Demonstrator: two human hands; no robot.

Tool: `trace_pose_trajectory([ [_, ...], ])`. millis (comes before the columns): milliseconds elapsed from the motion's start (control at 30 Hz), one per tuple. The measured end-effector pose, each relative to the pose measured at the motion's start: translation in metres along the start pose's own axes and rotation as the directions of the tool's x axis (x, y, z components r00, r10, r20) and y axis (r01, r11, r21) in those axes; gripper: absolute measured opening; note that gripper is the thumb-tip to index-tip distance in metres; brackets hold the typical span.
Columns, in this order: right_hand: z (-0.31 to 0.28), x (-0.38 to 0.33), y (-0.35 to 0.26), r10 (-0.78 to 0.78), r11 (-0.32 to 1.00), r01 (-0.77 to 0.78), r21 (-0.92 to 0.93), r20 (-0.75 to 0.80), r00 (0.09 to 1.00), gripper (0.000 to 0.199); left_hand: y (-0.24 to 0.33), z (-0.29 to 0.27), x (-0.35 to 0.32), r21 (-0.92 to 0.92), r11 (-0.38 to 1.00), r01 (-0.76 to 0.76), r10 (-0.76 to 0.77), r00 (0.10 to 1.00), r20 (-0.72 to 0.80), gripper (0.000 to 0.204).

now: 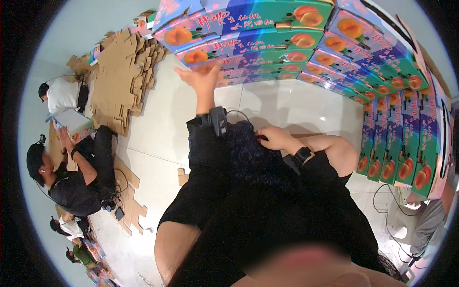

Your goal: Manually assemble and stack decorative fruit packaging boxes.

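On a pale tiled floor (158,138), the left hand (203,79) reaches spread wide toward stacked boxes (267,43), likely light, stiff, best gripped by edges, while the right hand (275,138) pinches dark clothing (224,153) below them.

Across the top of the frame you see stacked boxes (267,36) in blue, green and pink with orange peach pictures. At upper left lies plain brown flat cardboard (122,79). The floor (162,129) is glossy off-white tile. Your clothing (239,191) is black.
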State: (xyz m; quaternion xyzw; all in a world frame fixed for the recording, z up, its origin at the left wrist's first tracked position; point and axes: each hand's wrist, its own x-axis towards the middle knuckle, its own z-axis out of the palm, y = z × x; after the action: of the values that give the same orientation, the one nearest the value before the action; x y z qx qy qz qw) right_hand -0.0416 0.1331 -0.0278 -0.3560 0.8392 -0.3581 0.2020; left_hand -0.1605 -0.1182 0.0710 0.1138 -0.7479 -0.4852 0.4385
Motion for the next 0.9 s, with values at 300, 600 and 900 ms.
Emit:
trace_pose_trajectory([
  [300,-0.118,-0.07,-0.016,0.124,0.971,0.071,0.23,-0.728,0.674,0.016,0.073,-0.061,-0.1,0.056,0.986,-0.154,0.153,0.988,0.024,0.064],
  [600,-0.146,-0.137,-0.004,0.247,0.966,-0.005,0.258,-0.921,0.302,0.016,0.089,-0.015,-0.228,-0.16,0.978,0.133,0.094,0.405,0.909,0.027],
  [900,-0.176,-0.138,0.049,0.386,0.917,-0.207,0.34,-0.888,0.251,0.077,0.076,-0.001,-0.257,-0.04,0.998,0.041,0.029,0.235,0.972,0.037],
])
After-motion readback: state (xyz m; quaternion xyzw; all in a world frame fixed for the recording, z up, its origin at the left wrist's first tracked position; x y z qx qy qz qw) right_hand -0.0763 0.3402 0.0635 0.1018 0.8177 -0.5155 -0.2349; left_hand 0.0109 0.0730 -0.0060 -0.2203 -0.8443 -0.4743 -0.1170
